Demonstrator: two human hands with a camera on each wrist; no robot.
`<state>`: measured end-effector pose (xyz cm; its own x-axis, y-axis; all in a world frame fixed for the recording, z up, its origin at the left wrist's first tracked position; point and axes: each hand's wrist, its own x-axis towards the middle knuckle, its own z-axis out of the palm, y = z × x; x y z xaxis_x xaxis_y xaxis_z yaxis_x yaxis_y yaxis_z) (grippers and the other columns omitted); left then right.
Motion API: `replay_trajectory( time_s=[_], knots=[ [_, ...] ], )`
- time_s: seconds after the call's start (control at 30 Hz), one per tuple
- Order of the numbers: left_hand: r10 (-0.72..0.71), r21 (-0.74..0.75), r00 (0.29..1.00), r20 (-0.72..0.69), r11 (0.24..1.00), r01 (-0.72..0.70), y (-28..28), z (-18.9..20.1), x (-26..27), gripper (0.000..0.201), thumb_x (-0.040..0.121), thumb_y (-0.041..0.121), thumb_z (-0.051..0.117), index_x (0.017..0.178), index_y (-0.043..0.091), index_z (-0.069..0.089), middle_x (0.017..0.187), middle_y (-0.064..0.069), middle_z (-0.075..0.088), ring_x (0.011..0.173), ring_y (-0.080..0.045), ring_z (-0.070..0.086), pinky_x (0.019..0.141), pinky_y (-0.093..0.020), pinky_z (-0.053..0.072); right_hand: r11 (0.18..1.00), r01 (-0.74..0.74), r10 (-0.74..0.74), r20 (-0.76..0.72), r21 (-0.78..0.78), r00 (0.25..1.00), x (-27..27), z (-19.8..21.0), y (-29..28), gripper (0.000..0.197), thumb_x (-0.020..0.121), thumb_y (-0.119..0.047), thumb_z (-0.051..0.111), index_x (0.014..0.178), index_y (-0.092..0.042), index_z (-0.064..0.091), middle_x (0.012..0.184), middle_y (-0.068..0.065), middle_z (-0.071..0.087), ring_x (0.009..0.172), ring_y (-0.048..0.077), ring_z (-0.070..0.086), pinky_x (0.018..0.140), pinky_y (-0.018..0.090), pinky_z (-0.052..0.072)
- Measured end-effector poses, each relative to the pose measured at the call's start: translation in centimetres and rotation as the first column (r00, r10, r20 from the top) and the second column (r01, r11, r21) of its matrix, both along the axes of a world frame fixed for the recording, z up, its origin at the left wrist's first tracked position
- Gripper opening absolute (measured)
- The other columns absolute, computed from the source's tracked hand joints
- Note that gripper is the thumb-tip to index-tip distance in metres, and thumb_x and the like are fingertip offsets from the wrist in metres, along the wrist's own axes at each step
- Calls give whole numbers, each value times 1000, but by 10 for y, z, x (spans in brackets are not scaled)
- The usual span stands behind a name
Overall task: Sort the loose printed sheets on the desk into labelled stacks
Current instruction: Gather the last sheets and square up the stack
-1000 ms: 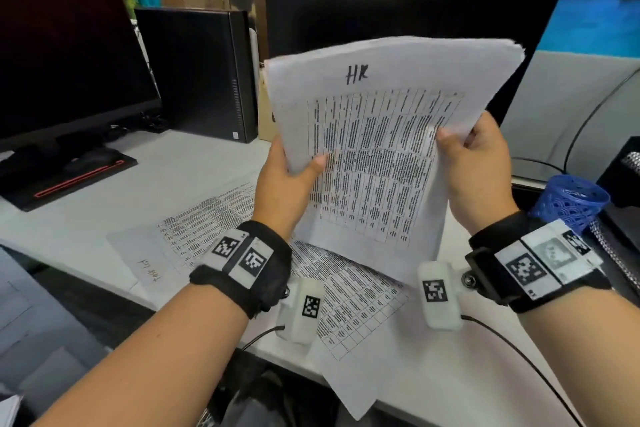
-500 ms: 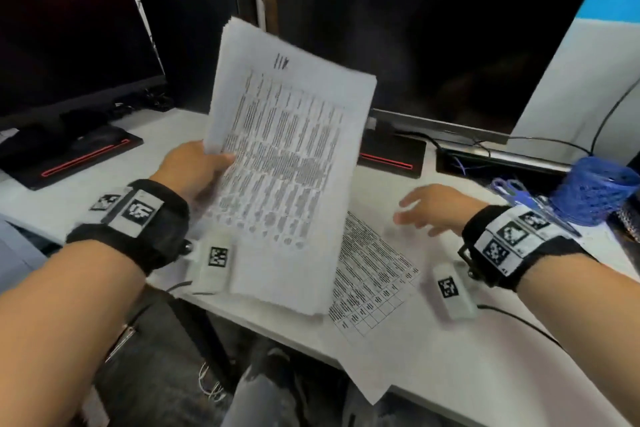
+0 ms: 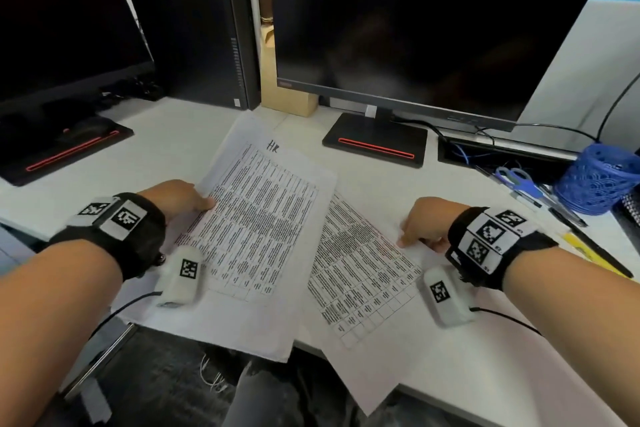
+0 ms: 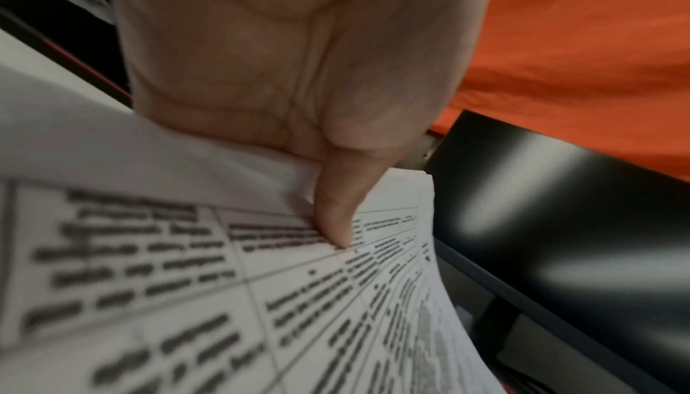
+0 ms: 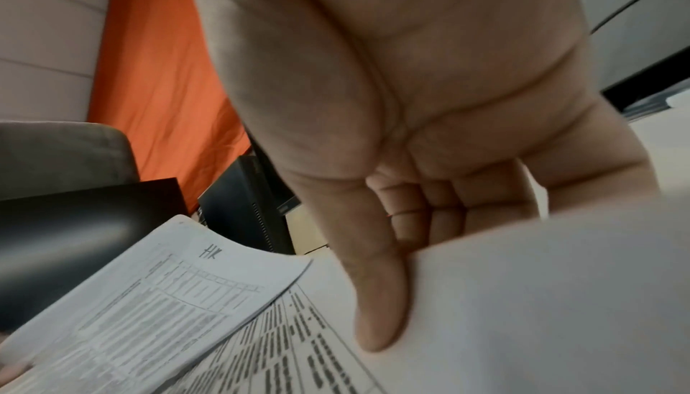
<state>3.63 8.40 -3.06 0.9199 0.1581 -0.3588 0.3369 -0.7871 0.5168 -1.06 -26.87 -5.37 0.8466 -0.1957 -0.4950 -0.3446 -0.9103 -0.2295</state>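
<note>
A stack of printed table sheets marked "HR" (image 3: 263, 229) lies slanted on the white desk (image 3: 485, 357), its near corner over the front edge. My left hand (image 3: 202, 203) grips the stack's left edge, thumb (image 4: 336, 217) on top of the stack (image 4: 186, 297). To its right a loose printed sheet (image 3: 360, 274) lies partly under the stack. My right hand (image 3: 412, 236) pinches that sheet's right edge. In the right wrist view the thumb (image 5: 381, 297) is on top of the sheet (image 5: 541, 297) and the fingers are curled beneath it, with the HR stack (image 5: 168, 297) beyond.
Two dark monitors (image 3: 415, 28) (image 3: 52, 28) on red-striped bases and a black PC tower (image 3: 194, 28) stand along the back. At the right are a blue mesh pen holder (image 3: 599, 180), scissors (image 3: 516, 177), pens and cables. The desk's front edge runs just below the papers.
The HR stack has come down from in front of me onto the desk. My right hand let go of it and moved right to take the loose sheet's edge.
</note>
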Motion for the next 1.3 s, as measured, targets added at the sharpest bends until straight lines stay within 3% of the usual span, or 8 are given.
replay_trajectory(
  time_s=[0.33, 0.4, 0.5, 0.63, 0.77, 0.93, 1.1, 1.3],
  knots=[
    [10, -388, 999, -46, 921, -27, -48, -10, -17, 33, 85, 7, 67, 113, -7, 56, 102, -18, 57, 71, -20, 56, 65, -29, 48, 979, 190, -191, 3, 75, 982, -10, 5, -55, 49, 81, -26, 74, 124, -6, 60, 112, 7, 64, 93, 23, 61, 81, 31, 50],
    [10, -443, 996, -84, 895, -46, -54, -3, -20, 30, 85, 9, 67, 105, -10, 55, 109, -16, 59, 85, -27, 61, 80, -38, 51, 967, 227, -228, 1, 116, 974, -14, 6, -64, 40, 82, -26, 73, 118, -10, 62, 95, 4, 62, 70, 16, 54, 58, 25, 42],
    [66, -478, 996, -57, 874, -85, -43, 0, -9, 56, 81, 18, 71, 123, -13, 51, 134, -21, 52, 124, -40, 46, 107, -51, 34, 921, 329, -335, -5, 208, 942, -15, 0, -72, 30, 83, -17, 72, 110, -5, 63, 96, 12, 65, 81, 27, 60, 72, 34, 50],
    [118, -471, 993, -18, 875, -113, -44, -2, -11, 46, 87, 6, 61, 127, -12, 47, 133, -29, 50, 123, -43, 48, 95, -43, 43, 792, 470, -468, -108, 389, 877, -13, -11, -71, 10, 83, -4, 68, 90, 1, 62, 98, 24, 65, 97, 38, 60, 93, 45, 45],
    [101, -463, 989, -111, 875, -141, -54, -20, -16, 42, 90, 10, 61, 124, -11, 50, 132, -27, 52, 122, -43, 49, 99, -45, 43, 664, 520, -518, -172, 537, 838, -13, -21, -53, 4, 89, -2, 58, 86, -3, 57, 87, 18, 63, 79, 32, 60, 78, 43, 52],
    [29, -503, 980, -197, 855, -126, -71, -26, -22, 34, 93, 10, 58, 119, -11, 55, 119, -26, 61, 113, -42, 56, 102, -53, 41, 628, 449, -560, -31, 636, 828, -5, -28, -33, 37, 86, -31, 68, 101, 3, 63, 101, 17, 69, 91, 34, 66, 88, 47, 53],
    [32, -486, 996, -84, 871, -69, -71, -37, -22, 50, 90, 27, 62, 125, -7, 52, 126, -21, 58, 117, -39, 53, 103, -49, 41, 694, 360, -501, 61, 623, 863, -12, -23, -36, 39, 87, -8, 64, 123, 3, 56, 121, 20, 62, 105, 35, 62, 96, 45, 50],
    [2, -668, 997, 71, 742, 46, -66, -22, -30, 39, 91, 31, 60, 124, 12, 57, 119, -3, 64, 106, -19, 58, 83, -30, 44, 513, 266, -635, 152, 816, 758, -35, 4, -53, 16, 84, -15, 70, 99, -13, 64, 103, 7, 70, 90, 24, 64, 81, 38, 51]
  ],
)
